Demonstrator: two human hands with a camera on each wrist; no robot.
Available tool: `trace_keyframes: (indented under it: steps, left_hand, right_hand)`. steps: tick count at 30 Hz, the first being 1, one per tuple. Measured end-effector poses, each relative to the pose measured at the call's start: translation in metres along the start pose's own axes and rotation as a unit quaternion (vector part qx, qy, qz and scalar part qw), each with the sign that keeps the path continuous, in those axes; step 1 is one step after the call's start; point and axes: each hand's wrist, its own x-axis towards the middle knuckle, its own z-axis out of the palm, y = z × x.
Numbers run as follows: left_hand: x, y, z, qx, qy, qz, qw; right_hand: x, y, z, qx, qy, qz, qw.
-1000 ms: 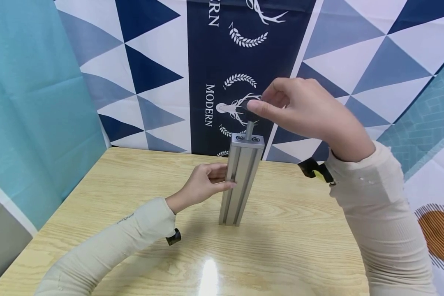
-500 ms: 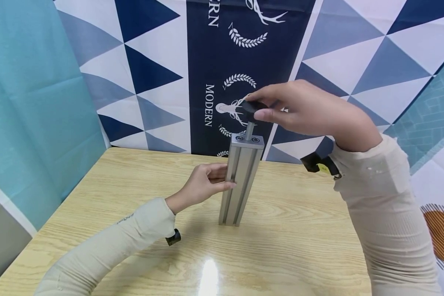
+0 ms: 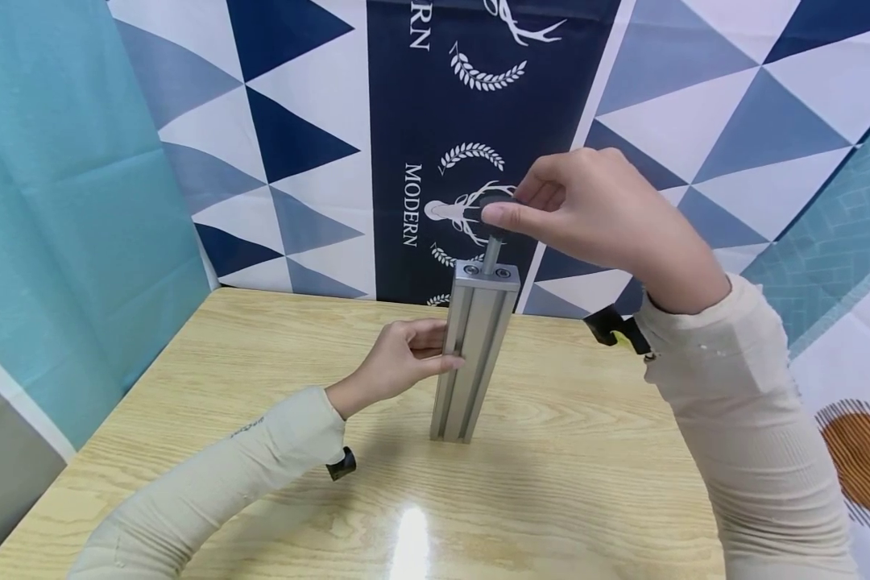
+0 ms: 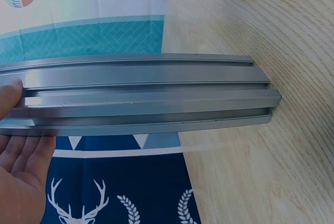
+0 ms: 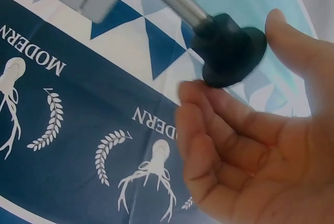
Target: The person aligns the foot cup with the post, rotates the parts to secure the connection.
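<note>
A silver aluminium extrusion leg (image 3: 471,362) stands upright on the wooden table, leaning slightly in the head view. From the metal end plate (image 3: 486,277) on its top rises a short steel rod (image 3: 490,254), tipped with a black levelling foot (image 5: 229,51). My left hand (image 3: 397,361) holds the extrusion around its middle, thumb on the near face; the left wrist view shows its grooves and lower end (image 4: 266,93). Above, my right hand (image 3: 600,211) pinches the rim of the levelling foot between thumb and fingertips, hiding part of it in the head view.
The light wooden table (image 3: 261,338) runs back to a patterned cloth backdrop (image 3: 312,121) close behind the extrusion. A teal cloth (image 3: 58,185) hangs at the left. A small black camera mount (image 3: 619,329) sits on the right wrist.
Half a second ago my right hand was turned farther right, its fingers laid across the foot; now it has swung back left to nearly its earlier pose. The left hand stays put.
</note>
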Motion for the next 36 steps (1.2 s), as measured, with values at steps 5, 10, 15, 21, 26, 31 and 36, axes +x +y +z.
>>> trace_keyframes:
  steps: [5, 10, 15, 21, 26, 31, 36]
  left_hand:
    - [0.0, 0.001, 0.0, -0.001, 0.001, 0.001, 1.0]
    - [0.0, 0.0, 0.0, 0.004, 0.003, 0.002, 1.0]
    - [0.0, 0.0, 0.0, 0.005, 0.001, 0.0, 1.0]
    - [0.0, 0.0, 0.001, 0.001, 0.001, -0.004, 1.0]
    - [0.0, 0.0, 0.0, -0.001, 0.0, -0.001, 1.0]
    - [0.001, -0.001, 0.001, -0.003, -0.002, 0.001, 1.0]
    - [0.0, 0.0, 0.0, -0.002, 0.001, 0.003, 1.0]
  right_hand:
    - [-0.001, 0.004, -0.008, -0.008, -0.048, -0.024, 0.999]
    - [0.001, 0.008, -0.012, 0.013, -0.108, -0.056, 0.992]
    - [0.004, 0.014, -0.015, 0.034, -0.175, -0.119, 0.977]
    - [0.006, 0.012, -0.007, 0.027, -0.11, -0.105, 0.988]
    - [0.007, 0.004, 0.006, 0.027, -0.009, 0.005, 1.0]
    - [0.005, 0.0, 0.012, 0.02, 0.019, 0.041, 0.999]
    - [0.003, -0.002, 0.011, 0.011, 0.015, 0.035, 0.999]
